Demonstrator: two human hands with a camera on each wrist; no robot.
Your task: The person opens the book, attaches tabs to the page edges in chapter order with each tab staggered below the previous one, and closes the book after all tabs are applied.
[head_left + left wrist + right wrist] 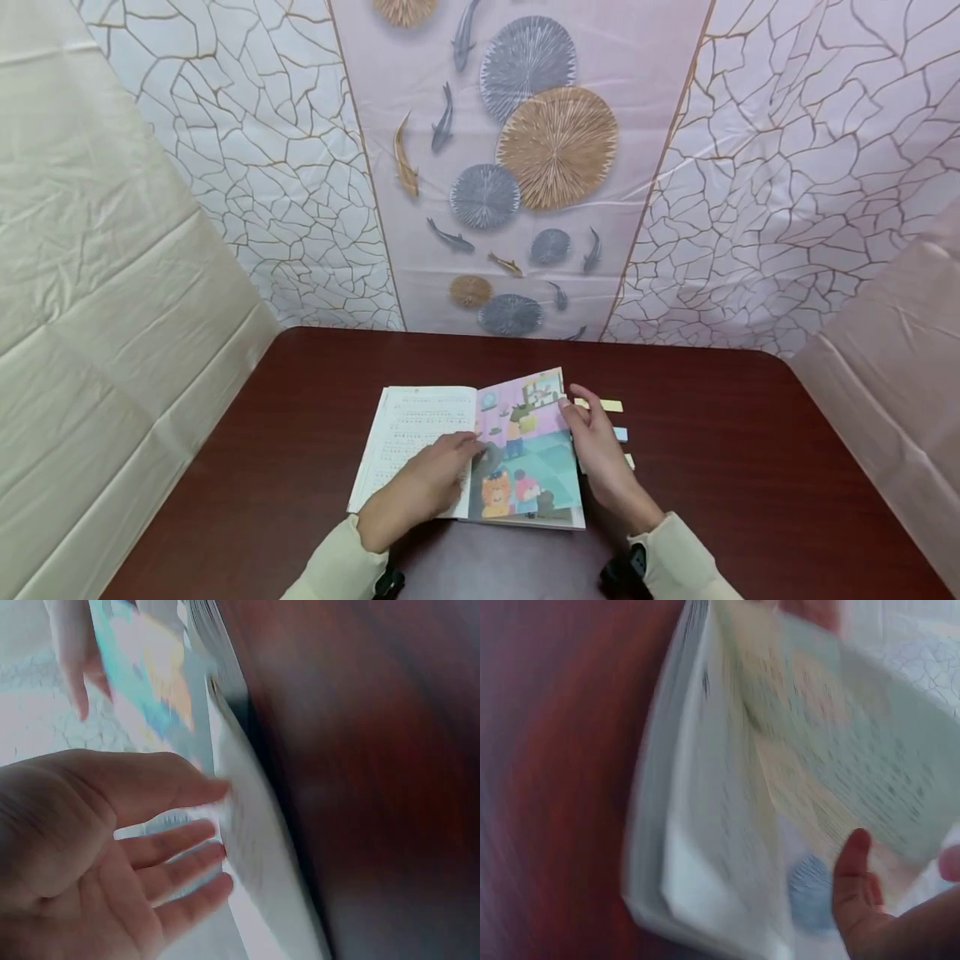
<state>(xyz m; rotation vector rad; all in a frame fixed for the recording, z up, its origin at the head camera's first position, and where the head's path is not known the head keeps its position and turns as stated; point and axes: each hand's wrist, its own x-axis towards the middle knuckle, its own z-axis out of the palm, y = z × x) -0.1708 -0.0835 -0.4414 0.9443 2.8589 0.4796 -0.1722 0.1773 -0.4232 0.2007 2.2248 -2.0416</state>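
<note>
An open picture book [420,417] lies on the dark red table, with printed text on its left page and a coloured illustration of animal figures on its right page [543,467]. That right page is raised off the sheets below, and its underside [870,750] shows in the right wrist view. My right hand [603,458] holds the raised page at its outer edge between thumb and fingers; the exact contact is blurred. Across the left page lies my left hand [427,483], its relaxed fingers [187,904] touching the paper near the spine.
Yellow and blue index tabs [611,406] stick out beyond the book's right side. The table [720,442] extends on both sides of the book. Patterned cloth [525,275] hangs behind it, with pale cloth [127,300] at the sides.
</note>
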